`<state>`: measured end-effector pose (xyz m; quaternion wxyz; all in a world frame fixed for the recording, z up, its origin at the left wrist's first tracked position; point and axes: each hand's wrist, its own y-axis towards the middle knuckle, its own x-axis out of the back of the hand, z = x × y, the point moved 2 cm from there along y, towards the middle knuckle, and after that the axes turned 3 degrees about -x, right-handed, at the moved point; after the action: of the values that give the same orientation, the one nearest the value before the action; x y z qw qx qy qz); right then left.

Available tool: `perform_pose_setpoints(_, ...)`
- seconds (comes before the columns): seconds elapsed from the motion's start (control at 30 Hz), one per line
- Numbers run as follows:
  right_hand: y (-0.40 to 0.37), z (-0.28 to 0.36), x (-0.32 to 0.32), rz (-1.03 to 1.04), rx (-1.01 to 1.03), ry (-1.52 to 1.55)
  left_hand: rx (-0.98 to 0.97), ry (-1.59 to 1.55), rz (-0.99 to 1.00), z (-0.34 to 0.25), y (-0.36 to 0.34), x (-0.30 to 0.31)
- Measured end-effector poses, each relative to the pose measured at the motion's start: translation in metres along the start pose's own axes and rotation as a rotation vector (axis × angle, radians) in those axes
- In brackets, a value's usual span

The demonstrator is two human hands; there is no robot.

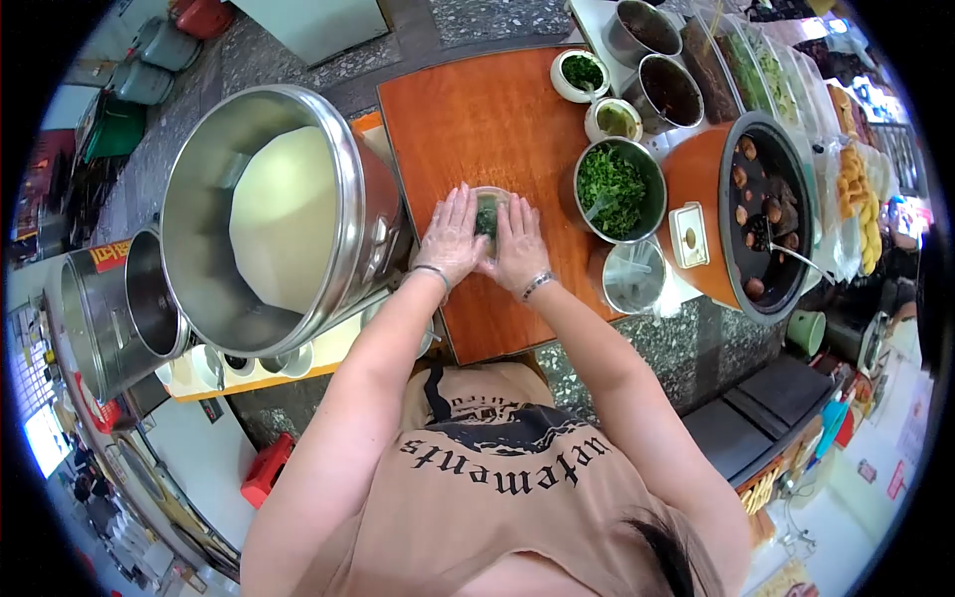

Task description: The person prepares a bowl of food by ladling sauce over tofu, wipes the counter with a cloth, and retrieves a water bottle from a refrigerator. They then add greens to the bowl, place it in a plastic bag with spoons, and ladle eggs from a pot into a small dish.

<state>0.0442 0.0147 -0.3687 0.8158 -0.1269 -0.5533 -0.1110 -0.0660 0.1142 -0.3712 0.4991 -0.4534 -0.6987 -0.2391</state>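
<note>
On the orange-brown board [468, 119] stands a small clear cup [488, 211] with green filling and a lid. Both my hands press down on it. My left hand [450, 239], in a thin clear glove with a bracelet at the wrist, covers its left side. My right hand [518, 244], also gloved and with a bracelet, covers its right side. Only the cup's top middle shows between my fingers.
A large steel pot [214, 179] of white liquid stands at left, a smaller steel pot [149, 298] beside it. Right of the board are a bowl of chopped greens [611, 189], a lidded cup [633, 277], small condiment bowls [582, 74] and an orange cooker of dark eggs [761, 214].
</note>
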Motion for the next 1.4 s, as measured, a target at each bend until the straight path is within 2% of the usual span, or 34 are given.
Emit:
perform_pose_setpoints(0.2, -0.001, -0.008, 0.007, 0.072, 0.060, 0.044, -0.062, 0.067, -0.032, 0.007, 0.003, -0.010)
perform_pose_setpoints(0.3, -0.002, -0.007, 0.012, 0.100, 0.042, 0.006, -0.032, 0.271, 0.025, -0.003, 0.005, -0.007)
perform_pose_setpoints(0.37, -0.001, -0.003, 0.023, 0.162, -0.001, 0.008, -0.079, 0.365, 0.083, -0.009, 0.011, 0.000)
perform_pose_setpoints(0.43, -0.006, 0.001, 0.023, 0.148, -0.068, 0.002, -0.228, 0.391, 0.092, -0.018, 0.018, 0.005)
perform_pose_setpoints(0.5, -0.028, 0.004, 0.031, 0.011, -0.129, 0.032, -0.285, 0.343, 0.061, -0.027, 0.023, -0.002)
perform_pose_setpoints(0.57, -0.074, 0.002, 0.054, -0.078, -0.100, 0.186, -0.321, 0.297, 0.041, -0.038, 0.021, -0.006)
perform_pose_setpoints(0.67, -0.144, -0.018, 0.098, -0.164, -0.112, 0.334, -0.252, 0.370, 0.148, -0.056, 0.022, -0.003)
perform_pose_setpoints(0.7, -0.165, -0.033, 0.109, -0.258, -0.188, 0.365, -0.255, 0.373, 0.142, -0.061, 0.023, 0.001)
perform_pose_setpoints(0.73, -0.182, -0.047, 0.119, -0.257, -0.433, 0.373, -0.253, 0.365, 0.138, -0.063, 0.021, 0.005)
perform_pose_setpoints(0.77, -0.198, -0.074, 0.114, -0.340, -0.558, 0.285, -0.260, 0.344, 0.098, -0.061, 0.020, 0.007)
perform_pose_setpoints(0.8, -0.206, -0.104, 0.114, -0.382, -0.815, 0.410, -0.238, 0.409, 0.117, -0.063, 0.020, 0.009)
perform_pose_setpoints(0.83, -0.219, -0.134, 0.105, -0.607, -0.883, 0.336, -0.221, 0.384, 0.188, -0.064, 0.018, 0.015)
perform_pose_setpoints(0.87, -0.244, -0.201, 0.052, -0.707, -0.816, 0.424, -0.202, 0.374, 0.256, -0.062, 0.016, 0.010)
perform_pose_setpoints(0.9, -0.251, -0.229, 0.042, -0.666, -0.906, 0.335, -0.189, 0.387, 0.312, -0.062, 0.015, 0.011)
perform_pose_setpoints(0.97, -0.218, -0.189, 0.101, -0.663, -0.955, 0.312, -0.193, 0.403, 0.305, -0.068, 0.014, 0.023)
perform_pose_setpoints(1.07, -0.203, -0.179, 0.121, -0.567, -0.801, 0.246, -0.155, 0.316, 0.187, -0.068, 0.008, 0.035)
perform_pose_setpoints(1.13, -0.200, -0.169, 0.134, -0.542, -0.728, 0.267, -0.038, 0.154, 0.079, -0.066, -0.005, 0.042)
perform_pose_setpoints(1.2, -0.197, -0.168, 0.137, -0.418, -0.591, 0.169, -0.019, 0.100, 0.011, -0.060, -0.020, 0.041)
perform_pose_setpoints(1.3, -0.182, -0.165, 0.153, -0.411, -0.495, 0.073, -0.001, 0.013, -0.062, -0.060, -0.058, 0.053)
perform_pose_setpoints(1.33, -0.183, -0.180, 0.144, -0.492, -0.610, 0.184, -0.022, -0.029, -0.086, -0.060, -0.071, 0.057)
perform_pose_setpoints(1.4, -0.188, -0.179, 0.151, -0.468, -0.627, 0.212, -0.035, -0.080, -0.113, -0.064, -0.102, 0.062)
